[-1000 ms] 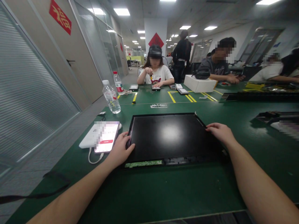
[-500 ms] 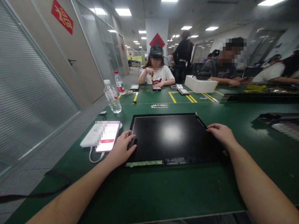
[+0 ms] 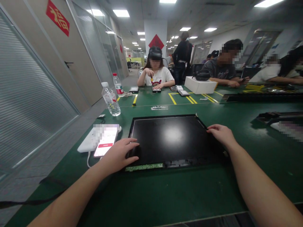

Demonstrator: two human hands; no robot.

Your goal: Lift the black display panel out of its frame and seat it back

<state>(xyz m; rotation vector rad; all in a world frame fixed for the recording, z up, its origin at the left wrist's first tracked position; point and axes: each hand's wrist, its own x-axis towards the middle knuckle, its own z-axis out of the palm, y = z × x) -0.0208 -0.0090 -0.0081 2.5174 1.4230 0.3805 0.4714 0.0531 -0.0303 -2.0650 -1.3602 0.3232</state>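
Observation:
A black flat display panel [image 3: 171, 138] lies screen-up on the green table [image 3: 165, 192], with a green circuit strip [image 3: 144, 167] along its near edge. My left hand [image 3: 118, 155] rests at the panel's near-left corner, fingers spread and laid flat over its left edge. On the panel's right edge, near the far corner, sits my right hand [image 3: 221, 134], fingers curled down against the frame. Neither hand has lifted the panel.
A phone [image 3: 105, 145] rests on a white power bank [image 3: 88, 143] left of the panel. Two water bottles [image 3: 110, 99] stand farther back left. Several people sit at the far tables; a white box [image 3: 199, 85] lies there. Another dark panel [image 3: 279, 118] is at right.
My left hand has slid toward me along the panel's left edge to its near-left corner, and the fingers spread flatter. My right hand has stayed put. The view shifted slightly.

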